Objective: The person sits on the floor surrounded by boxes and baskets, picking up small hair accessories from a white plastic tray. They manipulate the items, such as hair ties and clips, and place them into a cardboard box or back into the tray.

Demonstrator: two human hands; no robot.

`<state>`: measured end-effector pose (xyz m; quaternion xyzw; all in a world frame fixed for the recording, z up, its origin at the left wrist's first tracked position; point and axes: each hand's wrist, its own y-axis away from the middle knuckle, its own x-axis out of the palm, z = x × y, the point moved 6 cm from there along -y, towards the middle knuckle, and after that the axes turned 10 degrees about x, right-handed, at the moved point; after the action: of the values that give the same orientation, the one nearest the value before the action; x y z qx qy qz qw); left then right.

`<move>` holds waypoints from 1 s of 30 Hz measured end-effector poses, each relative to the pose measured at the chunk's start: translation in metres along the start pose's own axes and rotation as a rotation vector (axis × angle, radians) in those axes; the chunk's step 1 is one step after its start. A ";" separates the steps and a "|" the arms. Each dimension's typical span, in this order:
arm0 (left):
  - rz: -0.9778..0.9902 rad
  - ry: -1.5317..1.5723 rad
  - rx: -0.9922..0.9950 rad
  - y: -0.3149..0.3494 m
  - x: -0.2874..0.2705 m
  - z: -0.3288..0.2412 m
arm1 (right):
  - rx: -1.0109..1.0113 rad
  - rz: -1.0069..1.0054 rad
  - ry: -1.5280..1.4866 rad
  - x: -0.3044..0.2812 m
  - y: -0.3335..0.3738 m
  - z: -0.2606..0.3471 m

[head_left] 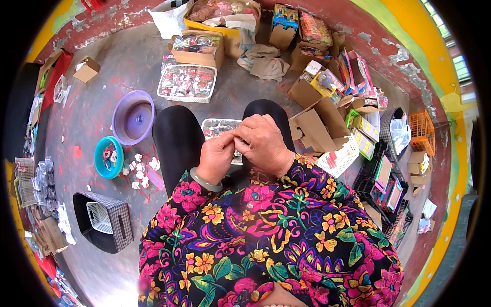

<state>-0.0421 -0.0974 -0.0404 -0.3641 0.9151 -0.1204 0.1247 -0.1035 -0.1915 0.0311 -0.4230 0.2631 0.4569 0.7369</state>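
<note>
No lettering can be read: the print on the packs (187,79) in the white basket (185,96), the blue box (285,17) and the pale cartons (365,128) is too small or blurred.

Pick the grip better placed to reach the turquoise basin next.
Left, most likely: the turquoise basin lies on that side, nearer the left grip, while the right grip would have to reach across. Both are together, away from it.
</note>
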 end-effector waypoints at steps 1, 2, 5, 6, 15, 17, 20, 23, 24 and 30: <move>0.002 0.008 -0.006 0.001 0.000 0.001 | -0.001 0.007 0.009 0.001 0.000 -0.001; 0.005 0.016 -0.013 0.001 0.000 0.002 | 0.001 0.006 0.004 0.001 0.000 -0.001; -0.006 0.008 -0.001 0.001 0.000 0.001 | 0.003 -0.002 -0.002 0.000 -0.002 0.000; 0.002 0.012 -0.007 0.001 0.000 0.001 | 0.000 -0.008 0.002 -0.001 -0.002 0.000; 0.037 0.055 -0.068 0.002 0.002 0.003 | -0.026 -0.029 0.040 -0.003 -0.002 0.000; 0.031 0.079 -0.059 0.003 0.003 0.005 | -0.033 -0.052 0.041 -0.004 -0.001 0.001; 0.039 0.096 -0.067 0.003 0.004 0.005 | -0.014 -0.094 -0.006 -0.007 -0.001 -0.002; -0.008 0.289 -0.169 0.004 0.003 0.012 | 0.102 -0.083 -0.176 -0.006 -0.001 -0.012; -0.024 0.371 -0.194 0.004 0.004 0.012 | 0.172 -0.047 -0.274 -0.001 -0.001 -0.021; -0.055 0.629 -0.343 0.005 0.009 0.013 | 0.455 0.046 -0.665 0.015 0.006 -0.044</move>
<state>-0.0472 -0.1016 -0.0554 -0.3492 0.9055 -0.0744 -0.2291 -0.1019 -0.2213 -0.0052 -0.0722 0.1143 0.5151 0.8464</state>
